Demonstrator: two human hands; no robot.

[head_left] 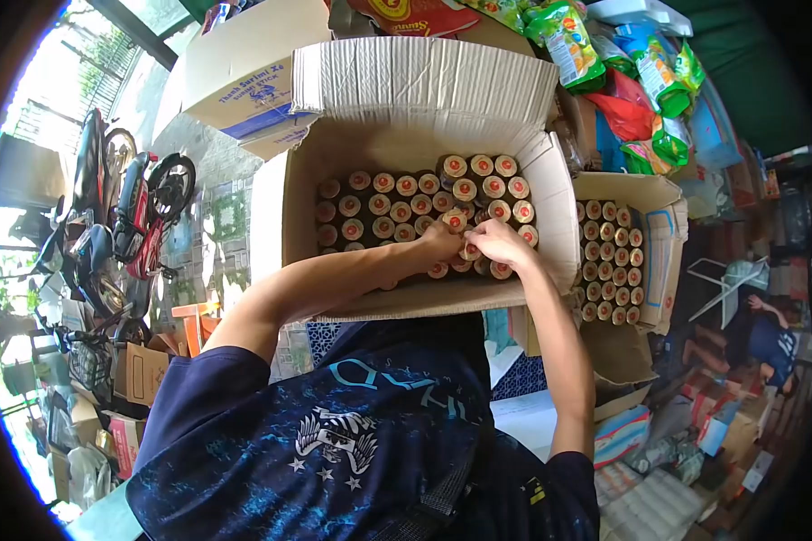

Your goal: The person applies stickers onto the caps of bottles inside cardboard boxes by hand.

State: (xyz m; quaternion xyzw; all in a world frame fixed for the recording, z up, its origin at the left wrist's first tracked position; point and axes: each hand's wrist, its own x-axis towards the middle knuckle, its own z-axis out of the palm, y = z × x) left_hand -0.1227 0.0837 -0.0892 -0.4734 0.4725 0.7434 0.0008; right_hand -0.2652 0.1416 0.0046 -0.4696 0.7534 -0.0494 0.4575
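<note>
A large open cardboard box [424,86] stands in front of me, holding many upright gold-lidded jars [406,185] with red centres on their lids. Both of my hands reach down into it, close together, right of the middle. My left hand [440,242] is closed around one gold-lidded jar [455,219]. Beside it, my right hand [498,241] has its fingers curled in at the top of another jar [471,252]. The lower parts of these jars are hidden by my hands and the neighbouring jars. Some jars on the right stand higher than those on the left.
At the right, a smaller cardboard box [663,270] holds more gold-lidded jars. Behind stand a printed carton [244,77] and green snack packets [568,45]. Motorcycles [140,212] are parked at the left. Another person [771,347] is at the far right among boxes.
</note>
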